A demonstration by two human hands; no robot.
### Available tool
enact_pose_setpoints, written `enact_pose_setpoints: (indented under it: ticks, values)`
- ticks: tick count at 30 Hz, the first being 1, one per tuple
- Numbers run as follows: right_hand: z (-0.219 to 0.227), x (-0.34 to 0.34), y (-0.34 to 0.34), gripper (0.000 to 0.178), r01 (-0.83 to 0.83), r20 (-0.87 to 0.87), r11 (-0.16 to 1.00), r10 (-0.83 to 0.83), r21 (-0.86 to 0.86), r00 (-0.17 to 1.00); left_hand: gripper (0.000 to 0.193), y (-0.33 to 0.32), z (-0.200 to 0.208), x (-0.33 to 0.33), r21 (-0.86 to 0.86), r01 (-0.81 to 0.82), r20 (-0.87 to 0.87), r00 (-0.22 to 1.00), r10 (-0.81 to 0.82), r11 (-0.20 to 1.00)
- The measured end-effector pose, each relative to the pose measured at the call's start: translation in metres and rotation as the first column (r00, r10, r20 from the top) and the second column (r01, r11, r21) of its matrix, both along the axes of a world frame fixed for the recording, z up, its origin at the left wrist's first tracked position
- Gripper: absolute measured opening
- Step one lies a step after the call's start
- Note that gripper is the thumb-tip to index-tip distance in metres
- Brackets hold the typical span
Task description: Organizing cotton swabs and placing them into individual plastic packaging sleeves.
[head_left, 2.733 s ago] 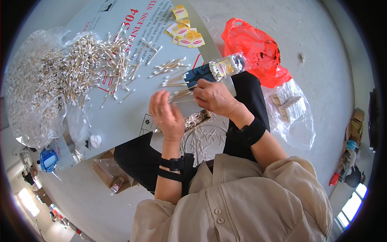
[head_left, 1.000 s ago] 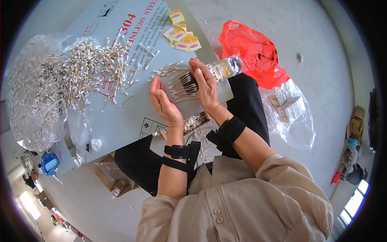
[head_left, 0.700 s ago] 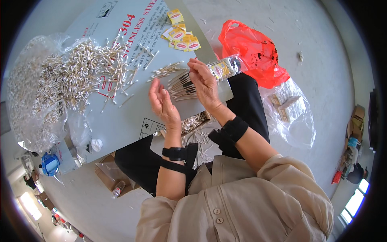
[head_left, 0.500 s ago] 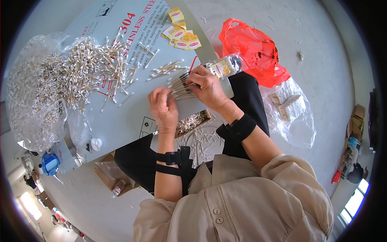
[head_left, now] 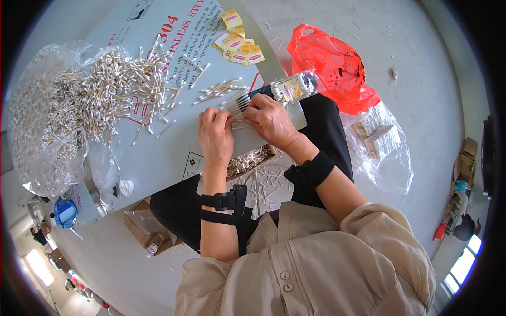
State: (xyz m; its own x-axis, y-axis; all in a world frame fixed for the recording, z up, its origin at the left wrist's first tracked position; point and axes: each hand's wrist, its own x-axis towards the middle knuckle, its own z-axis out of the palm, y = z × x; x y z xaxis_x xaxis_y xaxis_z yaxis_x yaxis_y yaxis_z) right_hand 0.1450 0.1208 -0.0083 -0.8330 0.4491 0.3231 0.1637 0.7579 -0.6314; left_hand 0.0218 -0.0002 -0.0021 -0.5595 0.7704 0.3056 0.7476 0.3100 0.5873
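Observation:
A clear plastic sleeve of cotton swabs [head_left: 287,89] lies on the grey-blue board [head_left: 158,158] across my lap. My right hand [head_left: 270,118] presses on its open end, fingers closed over the swab stems fanning out there. My left hand [head_left: 215,132] lies right beside it, fingertips touching the same loose stems [head_left: 238,105]. A small bundle of swabs [head_left: 219,89] sits just beyond my hands. A big heap of loose swabs [head_left: 105,92] spreads over the board's left part.
Small yellow label packets [head_left: 240,45] lie at the board's far edge. A red plastic bag [head_left: 329,66] and a clear bag of small boxes [head_left: 377,142] rest on the floor at right. A clear bag of swabs [head_left: 34,126] and a blue object [head_left: 63,210] sit left.
My open palms, held upright around the swab bundle a second ago, have come down onto the board, with both hands now pressing the stems at the sleeve's open end.

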Motion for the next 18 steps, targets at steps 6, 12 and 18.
enact_pose_setpoints:
  ticks: [6,12,18]
  values:
    - [-0.001,0.001,0.005,0.008,-0.062,0.001,0.997,0.062,-0.039,0.998,0.017,0.000,0.000,-0.002,0.030,0.004,-0.016,1.000,-0.004,1.000]
    - [-0.003,0.000,0.006,0.009,-0.033,-0.038,0.997,0.030,-0.076,0.999,0.019,-0.011,-0.002,0.007,0.079,0.018,-0.003,1.000,-0.018,0.997]
    - [0.001,-0.001,0.007,0.010,-0.080,0.024,0.997,0.081,-0.023,0.996,0.021,-0.011,0.002,0.012,-0.019,-0.008,-0.039,0.999,0.007,1.000]
